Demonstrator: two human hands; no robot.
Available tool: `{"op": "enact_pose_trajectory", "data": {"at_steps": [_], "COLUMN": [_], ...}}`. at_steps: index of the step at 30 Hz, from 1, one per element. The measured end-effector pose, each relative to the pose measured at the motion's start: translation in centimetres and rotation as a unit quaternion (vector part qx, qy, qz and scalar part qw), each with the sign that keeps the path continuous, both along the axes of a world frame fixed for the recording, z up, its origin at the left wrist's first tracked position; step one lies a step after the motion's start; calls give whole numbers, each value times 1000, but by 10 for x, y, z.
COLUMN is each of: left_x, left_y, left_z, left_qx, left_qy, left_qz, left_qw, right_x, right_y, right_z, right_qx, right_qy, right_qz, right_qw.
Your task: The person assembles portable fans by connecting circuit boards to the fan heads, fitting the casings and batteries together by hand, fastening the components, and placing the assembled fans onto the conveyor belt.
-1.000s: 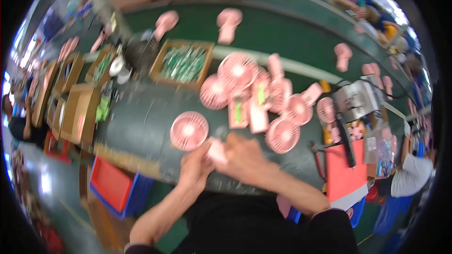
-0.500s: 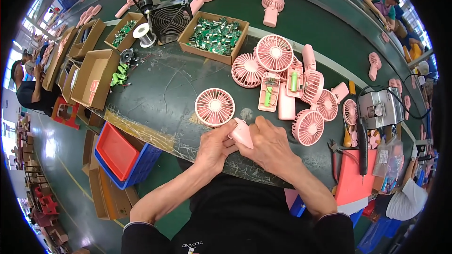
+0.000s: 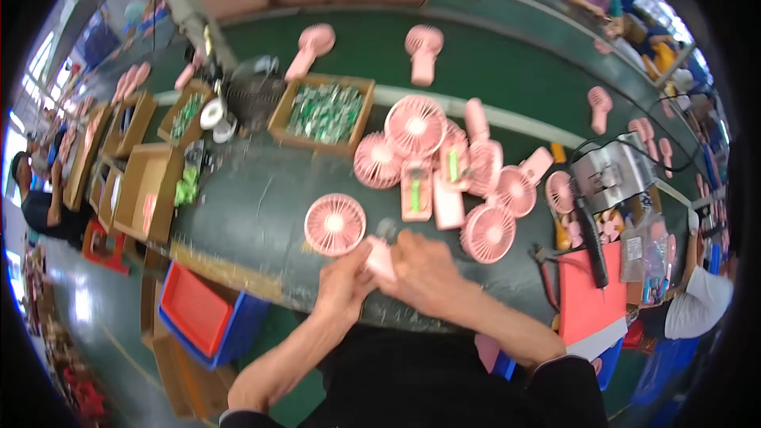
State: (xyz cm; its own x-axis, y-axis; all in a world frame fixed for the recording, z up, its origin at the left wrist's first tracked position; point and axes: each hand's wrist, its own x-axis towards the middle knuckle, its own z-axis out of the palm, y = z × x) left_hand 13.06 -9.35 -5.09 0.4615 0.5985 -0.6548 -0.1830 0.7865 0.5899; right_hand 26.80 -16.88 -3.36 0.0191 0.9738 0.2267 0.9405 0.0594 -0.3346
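At the near edge of the worktable, both my hands are closed round a smooth pink fan handle (image 3: 381, 260). My left hand (image 3: 342, 281) pinches its left side with thumb and fingers. My right hand (image 3: 424, 271) grips the other side, knuckles up. Just beyond my left fingers lies a round pink fan head with a slotted grille (image 3: 335, 224); whether it joins the handle I cannot tell. A pile of pink handheld fans (image 3: 448, 166) sits beyond my right hand. Two open handles in it show green batteries (image 3: 414, 196). The picture is somewhat blurred.
A cardboard box of green circuit boards (image 3: 325, 115) stands at the back, near a solder spool (image 3: 216, 119). Right of me are pliers (image 3: 547, 277), a black-handled tool (image 3: 592, 246) and a metal device (image 3: 614, 173). More fans lie on the green belt (image 3: 507, 83) beyond.
The view has tilted up, so the table and its things sit lower and farther left in the picture. Both hands stay closed on the fan handle.
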Motion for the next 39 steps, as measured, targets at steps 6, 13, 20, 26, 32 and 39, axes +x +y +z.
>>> {"op": "enact_pose_trajectory", "data": {"at_steps": [6, 13, 20, 26, 32, 39], "left_x": [-4, -4, -13, -8, 18, 52], "left_y": [-3, -3, 0, 1, -12, -16], "left_z": [-2, -5, -23, -11, 16, 9], "left_qx": [-3, 19, 97, 157, 315, 316], "left_qy": [-6, -12, -6, -84, -79, -102], "left_qz": [-3, 8, -17, -77, -110, -155], "left_qw": [1000, 1000, 995, 981, 939, 930], "right_x": [-2, 0, -5, -6, -4, 18], "right_y": [-5, -7, -6, -35, -45, -64], "right_z": [0, -2, -12, 13, -9, -8], "right_qx": [-52, -22, 39, 75, 212, 233], "right_qy": [23, 51, 94, 46, 26, 15], "right_qz": [9, 9, 10, -47, -133, -182], "right_qw": [998, 998, 995, 995, 968, 955]}}
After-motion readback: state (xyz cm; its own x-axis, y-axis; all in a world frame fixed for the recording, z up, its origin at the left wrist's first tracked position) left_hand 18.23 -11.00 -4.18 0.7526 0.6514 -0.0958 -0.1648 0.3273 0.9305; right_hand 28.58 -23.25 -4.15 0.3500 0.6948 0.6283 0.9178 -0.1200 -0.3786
